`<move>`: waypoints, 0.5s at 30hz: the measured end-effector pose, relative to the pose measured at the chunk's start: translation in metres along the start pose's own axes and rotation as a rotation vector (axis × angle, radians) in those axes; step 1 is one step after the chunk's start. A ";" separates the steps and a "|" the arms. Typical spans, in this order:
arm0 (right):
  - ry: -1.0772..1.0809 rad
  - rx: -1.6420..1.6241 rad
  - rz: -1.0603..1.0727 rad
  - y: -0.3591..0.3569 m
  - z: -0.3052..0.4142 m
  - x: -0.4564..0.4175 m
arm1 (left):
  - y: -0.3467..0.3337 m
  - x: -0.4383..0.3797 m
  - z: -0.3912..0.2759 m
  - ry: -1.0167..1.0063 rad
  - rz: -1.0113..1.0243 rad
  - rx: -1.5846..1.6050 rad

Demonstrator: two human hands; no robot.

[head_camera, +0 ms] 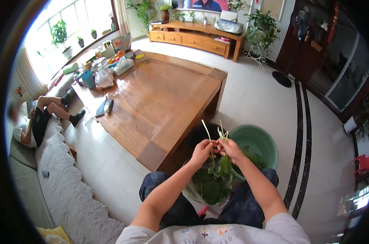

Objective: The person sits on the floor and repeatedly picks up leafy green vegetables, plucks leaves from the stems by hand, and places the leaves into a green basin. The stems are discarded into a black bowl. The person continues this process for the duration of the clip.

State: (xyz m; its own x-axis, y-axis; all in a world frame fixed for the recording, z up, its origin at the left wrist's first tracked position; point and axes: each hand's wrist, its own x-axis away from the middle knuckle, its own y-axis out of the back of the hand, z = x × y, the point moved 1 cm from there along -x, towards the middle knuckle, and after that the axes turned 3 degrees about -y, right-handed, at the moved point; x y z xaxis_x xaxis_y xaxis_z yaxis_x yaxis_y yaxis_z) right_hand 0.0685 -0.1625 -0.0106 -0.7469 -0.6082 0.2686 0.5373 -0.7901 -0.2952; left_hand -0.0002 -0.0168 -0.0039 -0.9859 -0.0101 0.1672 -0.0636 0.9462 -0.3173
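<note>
Between the fingers of my left hand [202, 152] is a pale-stemmed leafy green [207, 130], its stem end pointing up. My right hand [231, 149] grips several more stems [222, 133], with their leaves [224, 166] hanging below. Both hands meet at the fingertips. Under them, between my knees, a clear plastic bag [189, 192] holds a heap of dark leafy greens [210, 186]. A green plastic basin [271, 143] stands to the right with loose greens [253, 158] inside. Behind my left hand is a black bin [194, 134], partly hidden.
A wooden coffee table [160, 100] reaches close to my left knee; bags, cups and boxes crowd its far left end. A person [35, 122] sits on the sofa [68, 183] at left. A standing fan [282, 79] and a wooden TV cabinet [187, 38] are farther off.
</note>
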 end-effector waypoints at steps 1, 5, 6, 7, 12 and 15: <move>-0.038 -0.076 0.011 0.002 -0.005 0.003 | 0.001 0.004 0.002 0.014 0.022 0.059; -0.153 -0.299 0.051 0.010 -0.009 -0.001 | 0.009 0.008 0.011 0.114 0.023 0.190; -0.199 -0.356 0.091 0.007 -0.008 -0.003 | 0.017 0.005 0.021 0.149 0.017 0.289; -0.227 -0.408 0.119 0.012 -0.008 -0.001 | 0.009 0.007 0.016 0.184 -0.050 0.285; -0.230 -0.555 0.148 -0.002 0.003 0.012 | 0.009 0.007 0.016 0.136 -0.001 0.334; -0.186 -0.559 0.093 -0.002 0.005 0.010 | 0.013 0.000 0.018 0.183 0.043 0.333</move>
State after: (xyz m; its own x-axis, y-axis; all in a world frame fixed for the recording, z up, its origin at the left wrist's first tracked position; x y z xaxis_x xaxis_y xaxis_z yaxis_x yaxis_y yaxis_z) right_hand 0.0617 -0.1679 -0.0032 -0.5983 -0.7159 0.3599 0.2717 -0.6038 -0.7494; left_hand -0.0036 -0.0105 -0.0244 -0.9467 0.1134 0.3015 -0.0994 0.7873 -0.6085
